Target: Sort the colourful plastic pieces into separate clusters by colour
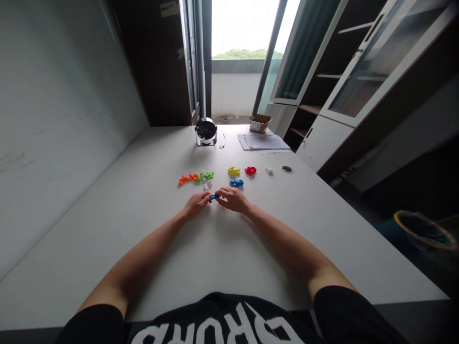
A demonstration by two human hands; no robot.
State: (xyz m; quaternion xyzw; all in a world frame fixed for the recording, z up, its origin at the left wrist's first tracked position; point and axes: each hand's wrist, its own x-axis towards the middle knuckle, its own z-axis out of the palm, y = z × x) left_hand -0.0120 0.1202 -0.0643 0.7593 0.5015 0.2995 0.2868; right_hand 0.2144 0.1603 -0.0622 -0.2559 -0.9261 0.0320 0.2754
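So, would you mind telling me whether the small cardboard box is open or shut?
Open: the cardboard box has its flaps raised outward.

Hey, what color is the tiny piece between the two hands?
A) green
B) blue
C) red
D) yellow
B. The piece held between the left hand and the right hand is blue.

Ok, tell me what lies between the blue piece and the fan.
In the head view, small white pieces and green pieces lie between the blue piece, held by the left hand and right hand, and the fan.
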